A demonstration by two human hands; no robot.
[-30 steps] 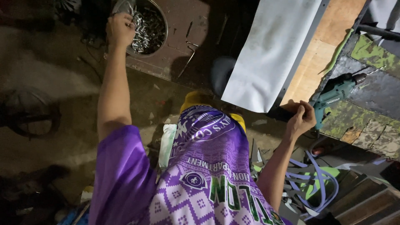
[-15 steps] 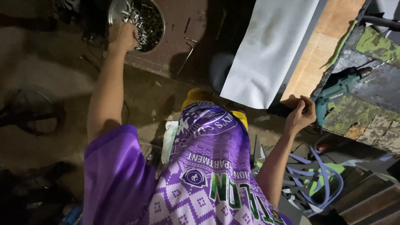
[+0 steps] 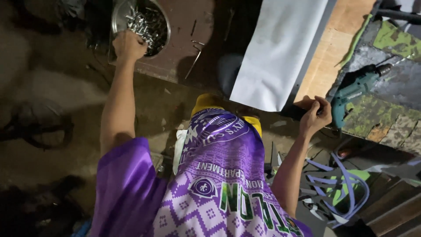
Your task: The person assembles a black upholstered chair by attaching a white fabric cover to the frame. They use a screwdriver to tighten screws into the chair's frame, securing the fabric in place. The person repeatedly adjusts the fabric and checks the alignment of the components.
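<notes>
With our left hand (image 3: 128, 45) closed over loose silver screws in the round metal bowl (image 3: 117, 17), we should pinch few, while our right hand (image 3: 314, 115) fingers stay curled on the pale wooden board's (image 3: 326, 66) near edge.

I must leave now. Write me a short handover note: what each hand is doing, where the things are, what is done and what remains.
Left hand: closed, reaching into the metal bowl of screws; whether it grips any is hidden.
Right hand: closed at the lower corner of the wooden board, beside the white sheet.
Green drill: lying just right of that hand, untouched.
Done: sheet lies over the board.
Left: no screws seen in the board or sheet yet.
</notes>
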